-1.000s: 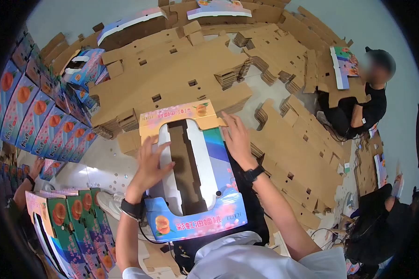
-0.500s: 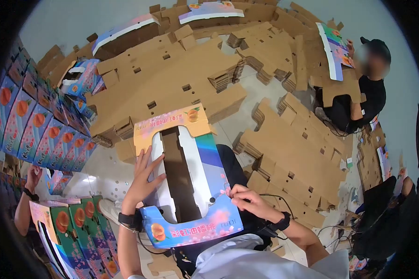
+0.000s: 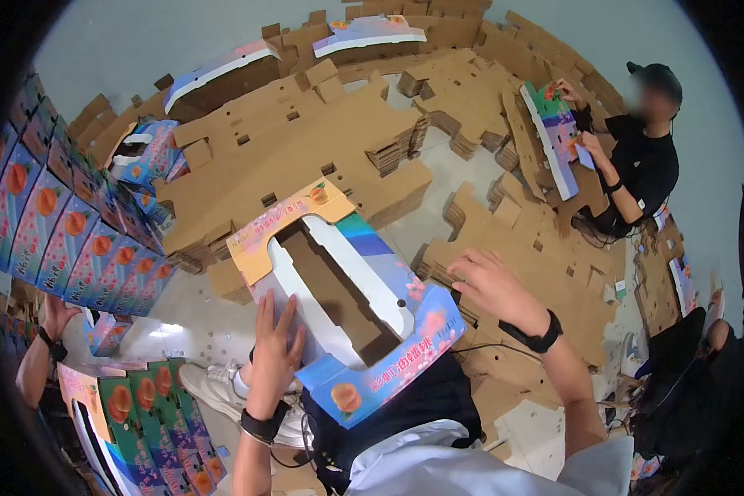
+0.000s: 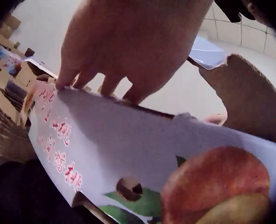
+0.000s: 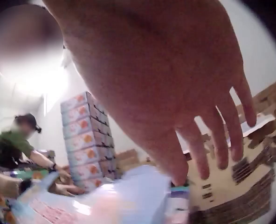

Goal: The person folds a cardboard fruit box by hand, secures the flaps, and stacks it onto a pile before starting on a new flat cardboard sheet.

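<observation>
A printed peach box (image 3: pixel 332 236) with a long opening in its top lies tilted across the person's lap. The left hand (image 3: pixel 275 354) rests along the box's left edge; in the left wrist view the fingers of this hand (image 4: pixel 128 46) lie over the edge of the printed side panel (image 4: pixel 110 135). Off the box's right side, the right hand (image 3: pixel 498 285) hangs in the air, holding nothing. The right wrist view shows the right hand (image 5: pixel 161 70) with its fingers spread and pointing down, above the blurred box (image 5: pixel 128 196).
Flat brown cardboard stacks (image 3: pixel 281 140) cover the floor ahead and to the right. Printed boxes (image 3: pixel 74 223) are piled at the left, with upright ones (image 3: pixel 153 413) at the lower left. A seated person (image 3: pixel 641 157) at the right handles a printed sheet (image 3: pixel 550 136).
The right hand has come off the box's right corner and moved out to the right. The box has turned, its near end swinging right. The left hand stays at its left edge.
</observation>
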The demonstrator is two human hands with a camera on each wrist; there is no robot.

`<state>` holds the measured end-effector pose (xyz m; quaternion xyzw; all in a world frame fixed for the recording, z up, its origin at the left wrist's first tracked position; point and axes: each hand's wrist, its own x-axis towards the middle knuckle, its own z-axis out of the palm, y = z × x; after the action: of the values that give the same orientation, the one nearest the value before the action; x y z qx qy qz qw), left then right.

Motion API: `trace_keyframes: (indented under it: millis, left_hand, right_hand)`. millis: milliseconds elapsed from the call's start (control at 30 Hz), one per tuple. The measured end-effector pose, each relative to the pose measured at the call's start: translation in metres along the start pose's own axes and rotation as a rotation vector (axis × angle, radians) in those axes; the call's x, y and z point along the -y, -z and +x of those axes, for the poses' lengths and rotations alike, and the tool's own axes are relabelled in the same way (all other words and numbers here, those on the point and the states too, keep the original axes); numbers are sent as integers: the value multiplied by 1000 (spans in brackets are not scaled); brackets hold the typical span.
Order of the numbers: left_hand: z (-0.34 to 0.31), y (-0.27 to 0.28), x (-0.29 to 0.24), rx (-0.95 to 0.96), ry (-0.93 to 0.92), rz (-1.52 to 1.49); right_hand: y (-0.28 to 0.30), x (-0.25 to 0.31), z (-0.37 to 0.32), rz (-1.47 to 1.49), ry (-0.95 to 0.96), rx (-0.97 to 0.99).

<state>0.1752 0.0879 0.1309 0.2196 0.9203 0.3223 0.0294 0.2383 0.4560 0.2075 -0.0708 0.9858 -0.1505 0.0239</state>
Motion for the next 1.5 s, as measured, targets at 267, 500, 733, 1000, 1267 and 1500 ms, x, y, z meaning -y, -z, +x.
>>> trace_keyframes:
  millis: [267,500,733,1000,1267,1500]
  left_hand:
    - [10,-8,15,-178,-33,94]
    - [72,-4,19,-51,-415,101]
    - [68,21,-9,-168,-330,183]
    - [38,-32,-58,-144,72,117]
    - [2,33,3,61,69,256]
    - [-5,30,50,137,210,-48]
  right_hand:
    - [-55,143,-6,73,385,-115]
    - [-100,139,-9,189,329,-177]
    - [-23,64,9,-20,700,-260]
    - [52,-14,103,-317,344,-423]
    - [-77,94,63,525,144,-230]
    - [-145,171,23,483,123,-278]
